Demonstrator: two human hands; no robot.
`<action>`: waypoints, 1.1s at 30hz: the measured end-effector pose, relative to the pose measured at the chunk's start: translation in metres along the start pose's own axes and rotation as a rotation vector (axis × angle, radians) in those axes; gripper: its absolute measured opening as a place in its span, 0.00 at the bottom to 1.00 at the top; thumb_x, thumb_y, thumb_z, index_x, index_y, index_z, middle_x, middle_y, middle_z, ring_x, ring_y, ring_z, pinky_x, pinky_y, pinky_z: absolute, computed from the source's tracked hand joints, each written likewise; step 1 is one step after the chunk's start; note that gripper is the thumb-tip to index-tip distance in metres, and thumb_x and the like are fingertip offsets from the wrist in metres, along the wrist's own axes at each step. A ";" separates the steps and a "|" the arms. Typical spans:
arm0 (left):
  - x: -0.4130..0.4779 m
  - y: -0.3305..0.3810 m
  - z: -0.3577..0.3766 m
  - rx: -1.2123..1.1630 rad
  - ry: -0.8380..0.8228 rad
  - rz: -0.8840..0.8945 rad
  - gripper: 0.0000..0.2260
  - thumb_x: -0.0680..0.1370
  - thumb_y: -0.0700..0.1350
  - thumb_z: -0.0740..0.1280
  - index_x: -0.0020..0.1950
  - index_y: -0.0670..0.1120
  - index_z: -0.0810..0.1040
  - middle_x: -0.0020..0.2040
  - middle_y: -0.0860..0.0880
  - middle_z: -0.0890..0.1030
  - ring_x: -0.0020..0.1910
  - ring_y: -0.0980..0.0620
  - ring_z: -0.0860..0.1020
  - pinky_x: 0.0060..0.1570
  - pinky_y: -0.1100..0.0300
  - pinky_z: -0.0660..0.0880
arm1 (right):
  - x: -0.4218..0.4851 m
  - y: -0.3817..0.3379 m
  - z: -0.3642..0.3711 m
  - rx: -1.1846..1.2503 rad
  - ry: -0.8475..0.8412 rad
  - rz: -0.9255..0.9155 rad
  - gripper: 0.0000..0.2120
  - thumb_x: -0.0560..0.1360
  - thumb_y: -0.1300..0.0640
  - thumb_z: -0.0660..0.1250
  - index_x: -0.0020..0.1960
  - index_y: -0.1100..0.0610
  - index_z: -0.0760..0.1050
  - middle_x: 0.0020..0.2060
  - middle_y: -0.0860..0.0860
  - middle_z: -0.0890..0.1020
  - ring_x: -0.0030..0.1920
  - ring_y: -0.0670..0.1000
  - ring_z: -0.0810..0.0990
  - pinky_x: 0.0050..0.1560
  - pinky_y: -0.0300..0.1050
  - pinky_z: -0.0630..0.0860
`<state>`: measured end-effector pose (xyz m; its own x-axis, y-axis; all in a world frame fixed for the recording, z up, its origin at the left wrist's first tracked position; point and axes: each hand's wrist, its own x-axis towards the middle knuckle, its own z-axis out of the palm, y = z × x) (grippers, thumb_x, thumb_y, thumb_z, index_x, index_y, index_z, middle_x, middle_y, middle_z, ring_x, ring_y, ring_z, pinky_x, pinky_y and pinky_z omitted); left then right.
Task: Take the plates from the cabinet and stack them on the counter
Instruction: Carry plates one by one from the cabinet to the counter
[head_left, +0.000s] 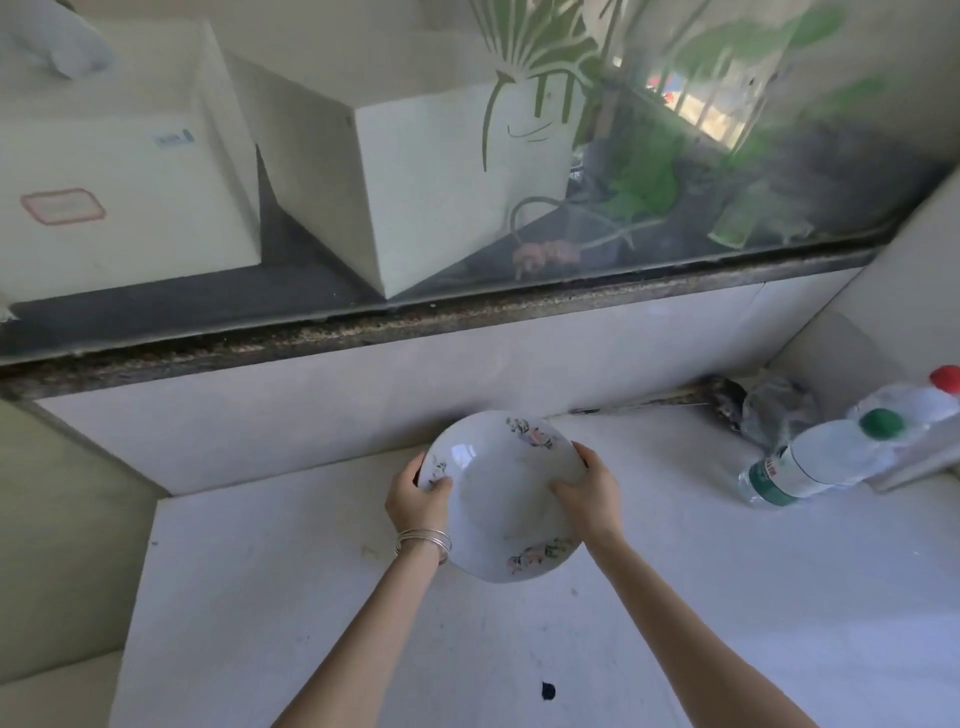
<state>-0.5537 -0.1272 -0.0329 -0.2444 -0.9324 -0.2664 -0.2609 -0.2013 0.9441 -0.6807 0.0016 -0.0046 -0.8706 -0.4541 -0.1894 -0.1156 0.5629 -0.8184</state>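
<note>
Step in hand, as judged: carrying a plate to its place, held over the white table near the back wall; whether it touches the surface cannot be told. The left hand and right hand each clasp an opposite rim, thumbs on top, fingers curled under. No stack is visible; the next move calls for a level lowering, clear of the bottles at right.

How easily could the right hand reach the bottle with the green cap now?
Probably not at once: the right hand grips the plate together with the left hand. The counter toward the green-capped bottle looks free.
</note>
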 end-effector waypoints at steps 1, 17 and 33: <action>0.002 -0.001 0.003 -0.003 0.009 0.008 0.14 0.58 0.43 0.63 0.41 0.51 0.80 0.37 0.51 0.81 0.39 0.46 0.78 0.39 0.57 0.74 | 0.004 0.001 0.000 0.005 -0.003 -0.002 0.24 0.65 0.67 0.66 0.60 0.56 0.73 0.53 0.53 0.80 0.48 0.50 0.74 0.46 0.41 0.69; 0.015 -0.027 0.009 0.247 0.080 0.181 0.14 0.64 0.41 0.66 0.46 0.39 0.81 0.40 0.42 0.76 0.42 0.49 0.71 0.43 0.55 0.72 | 0.025 0.023 0.015 -0.006 -0.049 0.001 0.31 0.70 0.63 0.66 0.71 0.53 0.63 0.63 0.55 0.70 0.61 0.54 0.70 0.60 0.46 0.68; 0.015 -0.022 0.011 0.149 -0.013 0.071 0.16 0.67 0.42 0.65 0.54 0.46 0.77 0.51 0.48 0.81 0.49 0.47 0.78 0.45 0.54 0.76 | 0.035 0.024 0.012 -0.138 -0.131 -0.077 0.32 0.73 0.60 0.65 0.74 0.54 0.56 0.66 0.53 0.72 0.63 0.53 0.71 0.57 0.44 0.70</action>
<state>-0.5616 -0.1336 -0.0594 -0.2792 -0.9385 -0.2032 -0.3777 -0.0872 0.9218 -0.7084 -0.0088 -0.0372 -0.7880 -0.5803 -0.2057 -0.2516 0.6083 -0.7528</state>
